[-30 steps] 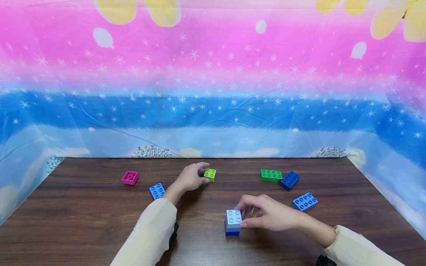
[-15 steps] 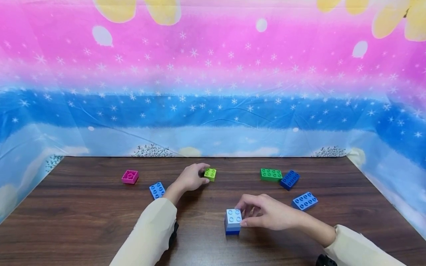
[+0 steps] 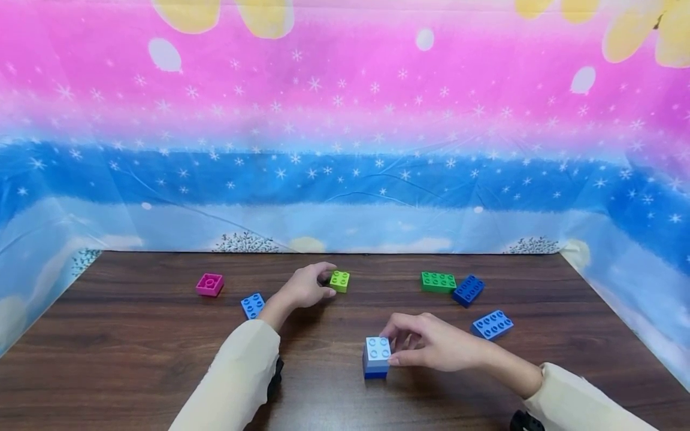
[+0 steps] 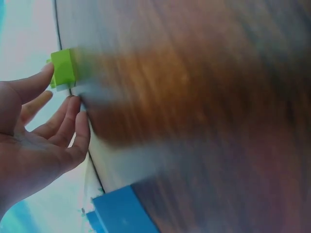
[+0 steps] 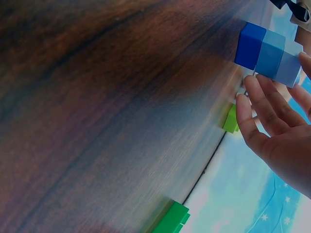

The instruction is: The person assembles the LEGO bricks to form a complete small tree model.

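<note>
My right hand (image 3: 431,344) holds a small stack of toy building bricks (image 3: 377,358) between thumb and index finger, gripping near its top. Dark blue is the bottom brick (image 5: 250,46), mid-blue the middle one (image 5: 270,54), pale blue the top one (image 5: 290,65). The stack stands upright on the table. Farther back, my left hand (image 3: 304,286) is beside a lime green brick (image 3: 339,281), thumb and index finger spread at its left side. In the left wrist view, the thumb tip overlaps the lime brick (image 4: 63,68); whether it touches is unclear.
A magenta brick (image 3: 209,285) lies upside down at the left, near a blue brick (image 3: 253,305) partly behind the left wrist. To the right lie a green brick (image 3: 438,282), a dark blue brick (image 3: 468,291) and another blue brick (image 3: 493,324). A printed cloth (image 3: 345,179) encloses the wooden table.
My left hand and forearm have shifted slightly left, away from the lime brick, which stays in place. The right hand and the stack keep their positions.
</note>
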Motion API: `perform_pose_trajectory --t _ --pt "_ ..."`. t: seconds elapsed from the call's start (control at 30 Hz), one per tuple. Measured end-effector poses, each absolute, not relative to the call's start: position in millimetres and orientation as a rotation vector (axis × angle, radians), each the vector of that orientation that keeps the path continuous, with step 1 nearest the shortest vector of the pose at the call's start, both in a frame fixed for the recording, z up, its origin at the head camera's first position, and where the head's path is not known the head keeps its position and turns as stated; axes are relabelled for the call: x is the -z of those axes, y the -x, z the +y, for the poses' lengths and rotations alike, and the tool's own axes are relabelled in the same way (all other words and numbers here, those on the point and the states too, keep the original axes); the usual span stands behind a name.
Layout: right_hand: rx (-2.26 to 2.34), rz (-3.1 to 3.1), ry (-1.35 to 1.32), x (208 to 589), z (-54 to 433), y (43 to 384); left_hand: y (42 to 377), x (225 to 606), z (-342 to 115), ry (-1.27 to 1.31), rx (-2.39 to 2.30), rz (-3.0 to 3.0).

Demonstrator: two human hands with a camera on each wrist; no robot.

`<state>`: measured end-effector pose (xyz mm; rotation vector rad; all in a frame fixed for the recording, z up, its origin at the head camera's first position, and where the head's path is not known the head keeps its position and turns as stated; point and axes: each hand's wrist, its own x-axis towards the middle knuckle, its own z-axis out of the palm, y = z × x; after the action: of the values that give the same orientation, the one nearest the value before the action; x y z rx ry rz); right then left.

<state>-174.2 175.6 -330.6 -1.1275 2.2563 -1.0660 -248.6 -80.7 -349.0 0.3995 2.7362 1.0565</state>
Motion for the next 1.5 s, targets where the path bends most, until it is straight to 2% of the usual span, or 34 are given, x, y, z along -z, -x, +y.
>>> perform_pose_trajectory --t 1.0,1.5 --pt "1.071 2.259 1.154 333 176 174 229 322 -160 -0.454 -0.885 2.658" --pt "1.066 2.261 1.139 332 176 174 216 330 -206 -0.517 -1.018 2.593"
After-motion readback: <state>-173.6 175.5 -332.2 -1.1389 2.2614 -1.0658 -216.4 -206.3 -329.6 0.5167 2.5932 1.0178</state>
